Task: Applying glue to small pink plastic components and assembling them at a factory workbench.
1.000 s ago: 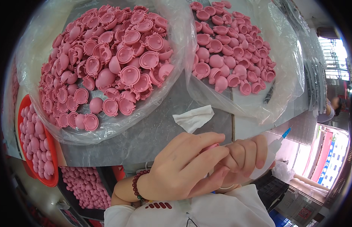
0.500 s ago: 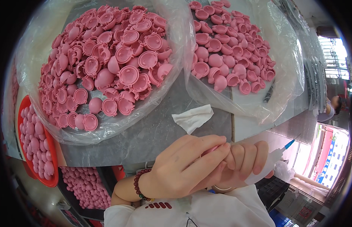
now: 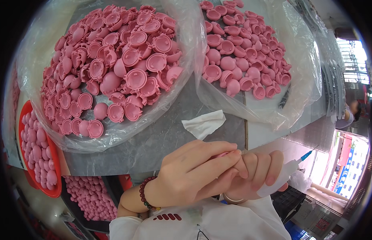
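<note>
My left hand (image 3: 192, 170), with a dark bead bracelet (image 3: 143, 191) on its wrist, is closed in front of my chest. A sliver of a pink plastic piece (image 3: 220, 155) shows between its fingers; the rest is covered. Pressed against it, my right hand (image 3: 256, 170) has its fingers curled around a translucent white squeeze bottle (image 3: 285, 173). The bottle's thin needle tip with a blue base (image 3: 306, 155) points up and to the right, away from the pink piece. Whether the right fingertips also touch the piece is hidden.
Clear plastic bags hold a large heap of pink half shells (image 3: 110, 60) at left and a smaller heap (image 3: 250, 52) at right. A white tissue (image 3: 204, 123) lies on the grey table (image 3: 162, 132). Pink balls fill a red basin (image 3: 54, 160) and a dark crate (image 3: 104, 220).
Both hands stay pressed together and have shifted only slightly. The left fingers have moved a little over the pink piece, and the bottle tip has tilted slightly.
</note>
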### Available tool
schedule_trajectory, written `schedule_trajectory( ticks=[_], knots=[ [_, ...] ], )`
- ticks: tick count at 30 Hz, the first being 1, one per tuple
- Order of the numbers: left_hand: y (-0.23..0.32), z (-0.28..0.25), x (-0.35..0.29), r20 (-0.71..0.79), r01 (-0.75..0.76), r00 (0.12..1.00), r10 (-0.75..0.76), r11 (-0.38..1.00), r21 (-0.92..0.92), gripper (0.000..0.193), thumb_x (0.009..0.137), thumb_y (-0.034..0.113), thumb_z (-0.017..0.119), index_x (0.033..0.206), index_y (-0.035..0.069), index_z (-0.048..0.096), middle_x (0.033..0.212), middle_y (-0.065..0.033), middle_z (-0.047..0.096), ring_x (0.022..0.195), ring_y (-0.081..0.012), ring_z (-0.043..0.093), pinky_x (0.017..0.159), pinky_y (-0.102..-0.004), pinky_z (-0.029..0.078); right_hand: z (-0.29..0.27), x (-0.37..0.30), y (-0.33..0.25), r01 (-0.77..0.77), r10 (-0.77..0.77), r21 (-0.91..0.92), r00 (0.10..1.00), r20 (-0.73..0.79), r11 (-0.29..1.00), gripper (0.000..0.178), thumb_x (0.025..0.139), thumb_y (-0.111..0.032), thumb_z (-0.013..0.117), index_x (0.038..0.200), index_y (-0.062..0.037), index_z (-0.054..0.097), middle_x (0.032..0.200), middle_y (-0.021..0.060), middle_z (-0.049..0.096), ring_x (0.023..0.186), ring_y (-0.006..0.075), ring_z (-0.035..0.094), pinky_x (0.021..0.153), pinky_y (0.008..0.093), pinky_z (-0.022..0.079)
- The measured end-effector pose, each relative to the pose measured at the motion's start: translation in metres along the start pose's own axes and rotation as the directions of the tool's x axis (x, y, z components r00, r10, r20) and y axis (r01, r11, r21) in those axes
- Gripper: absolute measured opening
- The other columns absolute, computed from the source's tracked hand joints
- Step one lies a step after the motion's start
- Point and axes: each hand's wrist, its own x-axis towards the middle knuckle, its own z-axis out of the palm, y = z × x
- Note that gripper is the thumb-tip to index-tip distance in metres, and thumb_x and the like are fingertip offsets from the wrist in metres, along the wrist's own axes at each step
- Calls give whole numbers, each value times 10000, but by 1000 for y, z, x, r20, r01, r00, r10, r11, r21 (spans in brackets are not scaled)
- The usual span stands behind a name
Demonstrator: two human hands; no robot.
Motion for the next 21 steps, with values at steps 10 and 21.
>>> schedule_trajectory(
  ticks=[10,21],
  knots=[
    [-8,-1,-1,24,-4,1000,5,998,-58,236,596,6,648,831,20,646,833,-111,628,603,-185,588,521,-235,460,1,-4,1,-9,9,-13,1000,-12,1000,305,794,-380,522,734,-88,454,593,40,472,544,123,362,624,276,316],
    [-10,-3,-3,88,146,988,-129,960,-238,203,631,-30,615,830,-8,652,838,-141,627,643,-166,605,554,-224,485,-4,-7,2,25,-14,-103,994,104,994,287,757,-335,547,750,-56,481,624,59,481,543,137,386,669,315,343]
  ],
)
